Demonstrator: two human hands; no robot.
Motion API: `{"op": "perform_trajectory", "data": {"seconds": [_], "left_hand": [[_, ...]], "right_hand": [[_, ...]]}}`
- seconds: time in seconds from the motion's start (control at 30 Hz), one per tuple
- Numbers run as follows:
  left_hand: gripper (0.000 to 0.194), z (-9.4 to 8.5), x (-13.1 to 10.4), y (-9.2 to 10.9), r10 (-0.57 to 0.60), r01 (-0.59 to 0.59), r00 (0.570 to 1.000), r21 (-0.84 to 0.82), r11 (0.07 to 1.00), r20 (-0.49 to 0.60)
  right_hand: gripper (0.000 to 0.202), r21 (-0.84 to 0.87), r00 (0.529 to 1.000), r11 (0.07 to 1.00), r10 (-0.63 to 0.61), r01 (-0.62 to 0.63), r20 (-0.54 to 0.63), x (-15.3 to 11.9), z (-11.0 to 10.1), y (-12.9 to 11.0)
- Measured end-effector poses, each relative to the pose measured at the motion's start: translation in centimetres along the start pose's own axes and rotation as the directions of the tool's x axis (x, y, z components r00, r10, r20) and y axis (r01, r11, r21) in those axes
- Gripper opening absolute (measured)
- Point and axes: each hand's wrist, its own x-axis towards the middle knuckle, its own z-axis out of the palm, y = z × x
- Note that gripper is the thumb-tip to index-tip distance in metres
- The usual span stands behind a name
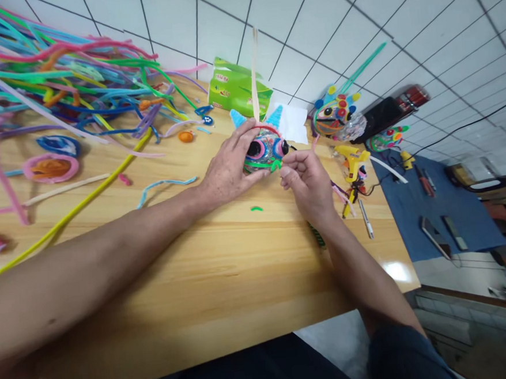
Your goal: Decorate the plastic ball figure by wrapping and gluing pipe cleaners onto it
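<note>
A small craft figure [267,148] with light blue pointed ears, big black and pink eyes and a green strip along its lower edge rests near the middle of the wooden table. My left hand [229,165] is wrapped round its left side, holding it. At its lower right, the thumb and fingers of my right hand [306,180] are pinched together beside a green curled piece [276,165]; whether they grip it is hidden. A short green bit [256,209] lies on the table below the figure.
Many colourful pipe cleaners [77,92] are heaped at the left. Behind the figure stands a green packet [237,89]. To the right are a decorated figure [337,114], a yellow glue gun [352,160], a pen [366,219] and a blue mat [445,210] with tools.
</note>
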Motion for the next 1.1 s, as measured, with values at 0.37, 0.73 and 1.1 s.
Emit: {"op": "perform_trajectory", "data": {"seconds": [0.37, 0.73, 1.1], "left_hand": [[0.090, -0.2, 0.0, 0.4, -0.027, 0.027, 1.000, -0.024, 0.999, 0.011], [0.078, -0.6, 0.1, 0.8, -0.031, 0.031, 1.000, -0.031, 0.999, 0.005], [0.070, -0.7, -0.1, 0.8, -0.009, 0.009, 1.000, -0.010, 1.000, 0.013]], "right_hand": [[0.047, 0.271, 0.993, 0.955, 0.119, -0.120, 0.021, 1.4, 1.6, 0.4], [0.029, -0.284, 0.989, 0.957, -0.093, 0.058, -0.112, 0.3, 2.1, 1.7], [0.021, -0.583, 0.916, 0.758, -0.396, 0.293, -0.056, 0.0, 1.4, 0.9]]}}
